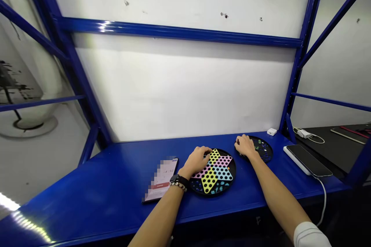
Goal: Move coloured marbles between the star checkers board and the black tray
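Black star-patterned checkers board (pixel 213 172), left hand (pixel 197 161) atop, right hand (pixel 245 145) on marble tray (pixel 268 149), grips unclear

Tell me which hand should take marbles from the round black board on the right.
Probably right: the right hand rests on that round black board, while the left hand lies farther off, on the star-patterned board.

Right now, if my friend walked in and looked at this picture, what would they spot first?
They'd likely spot the round black Chinese checkers board with its yellow, pink and blue star, in the middle of the shiny blue metal shelf. The left hand rests on that board, while the right hand lies on a second round black board farther right, dotted with coloured pieces.
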`<action>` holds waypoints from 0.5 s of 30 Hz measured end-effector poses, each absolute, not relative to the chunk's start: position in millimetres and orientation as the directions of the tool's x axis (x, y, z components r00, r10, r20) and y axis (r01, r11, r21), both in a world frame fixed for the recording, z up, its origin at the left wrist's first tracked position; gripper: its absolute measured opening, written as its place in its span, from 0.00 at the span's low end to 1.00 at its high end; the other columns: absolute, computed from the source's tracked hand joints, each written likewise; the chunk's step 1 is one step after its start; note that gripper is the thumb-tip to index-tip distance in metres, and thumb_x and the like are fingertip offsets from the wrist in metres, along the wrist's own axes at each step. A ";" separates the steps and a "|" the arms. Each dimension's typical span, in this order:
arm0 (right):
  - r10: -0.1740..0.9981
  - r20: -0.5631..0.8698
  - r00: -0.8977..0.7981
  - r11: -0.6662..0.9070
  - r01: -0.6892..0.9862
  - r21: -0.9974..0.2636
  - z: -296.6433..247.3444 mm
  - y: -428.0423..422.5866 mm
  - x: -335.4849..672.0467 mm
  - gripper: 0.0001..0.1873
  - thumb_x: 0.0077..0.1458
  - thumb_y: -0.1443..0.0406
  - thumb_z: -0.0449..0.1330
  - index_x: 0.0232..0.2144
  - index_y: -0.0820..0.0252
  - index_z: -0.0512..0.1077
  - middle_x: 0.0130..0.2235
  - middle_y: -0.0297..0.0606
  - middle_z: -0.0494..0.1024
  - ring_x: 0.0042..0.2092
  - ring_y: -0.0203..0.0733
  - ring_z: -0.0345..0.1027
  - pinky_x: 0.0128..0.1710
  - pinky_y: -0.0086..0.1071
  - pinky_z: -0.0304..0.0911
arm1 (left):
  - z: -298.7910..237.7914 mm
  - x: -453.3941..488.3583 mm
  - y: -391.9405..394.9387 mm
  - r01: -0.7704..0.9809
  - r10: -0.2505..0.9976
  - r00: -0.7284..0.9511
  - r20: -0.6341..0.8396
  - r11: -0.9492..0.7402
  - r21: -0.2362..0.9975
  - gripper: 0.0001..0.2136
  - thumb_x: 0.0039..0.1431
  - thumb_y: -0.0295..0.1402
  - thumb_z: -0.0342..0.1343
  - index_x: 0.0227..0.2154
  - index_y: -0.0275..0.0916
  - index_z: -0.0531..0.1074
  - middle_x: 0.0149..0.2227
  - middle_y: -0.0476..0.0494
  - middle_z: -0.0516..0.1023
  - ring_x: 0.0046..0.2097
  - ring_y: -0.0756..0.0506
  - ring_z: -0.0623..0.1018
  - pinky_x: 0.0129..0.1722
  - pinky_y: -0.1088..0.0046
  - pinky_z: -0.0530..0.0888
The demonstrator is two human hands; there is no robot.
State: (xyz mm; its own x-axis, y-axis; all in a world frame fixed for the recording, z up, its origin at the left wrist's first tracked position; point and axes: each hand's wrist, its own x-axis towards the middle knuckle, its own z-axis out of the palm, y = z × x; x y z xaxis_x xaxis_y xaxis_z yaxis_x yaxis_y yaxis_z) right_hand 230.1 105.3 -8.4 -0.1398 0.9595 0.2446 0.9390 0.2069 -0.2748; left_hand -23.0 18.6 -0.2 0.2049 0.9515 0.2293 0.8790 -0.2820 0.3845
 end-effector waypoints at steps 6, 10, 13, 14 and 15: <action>0.854 0.225 -0.469 0.518 0.731 -0.444 -5.4 96.6 208.4 0.14 0.59 0.57 0.57 0.32 0.58 0.78 0.38 0.38 0.78 0.40 0.40 0.69 0.39 0.29 0.59 | 0.0 -23.8 18.6 0.872 0.949 0.208 0.237 -0.290 0.395 0.18 0.62 0.36 0.46 0.50 0.40 0.75 0.51 0.41 0.79 0.53 0.37 0.73 0.53 0.60 0.72; 0.821 0.147 -0.551 0.562 0.737 -0.377 -7.0 87.1 197.5 0.17 0.60 0.56 0.57 0.26 0.58 0.77 0.32 0.36 0.78 0.34 0.39 0.68 0.33 0.29 0.55 | -1.8 -24.8 20.3 0.874 0.947 0.214 0.237 -0.295 0.386 0.18 0.63 0.36 0.46 0.50 0.41 0.76 0.51 0.42 0.79 0.54 0.38 0.74 0.54 0.61 0.72; 0.824 0.135 -0.551 0.563 0.764 -0.315 -10.3 83.3 191.7 0.22 0.63 0.54 0.54 0.22 0.57 0.75 0.29 0.37 0.77 0.33 0.39 0.68 0.32 0.29 0.53 | -2.4 -24.7 21.0 0.876 0.950 0.210 0.232 -0.288 0.386 0.18 0.63 0.36 0.46 0.50 0.42 0.76 0.51 0.42 0.79 0.54 0.39 0.74 0.54 0.62 0.72; 0.824 0.128 -0.551 0.562 0.770 -0.303 -11.4 83.1 190.1 0.24 0.64 0.54 0.52 0.21 0.57 0.75 0.28 0.37 0.76 0.33 0.39 0.68 0.32 0.29 0.53 | -2.4 -24.6 21.0 0.877 0.951 0.208 0.230 -0.285 0.387 0.18 0.63 0.36 0.46 0.50 0.42 0.76 0.51 0.43 0.79 0.54 0.39 0.74 0.54 0.63 0.72; 0.826 0.120 -0.551 0.559 0.773 -0.299 -12.2 83.5 188.9 0.26 0.65 0.53 0.51 0.20 0.57 0.74 0.27 0.37 0.75 0.32 0.39 0.67 0.32 0.30 0.53 | -2.3 -24.4 20.9 0.877 0.952 0.205 0.228 -0.282 0.389 0.18 0.63 0.36 0.46 0.50 0.42 0.76 0.51 0.43 0.79 0.54 0.39 0.74 0.54 0.62 0.72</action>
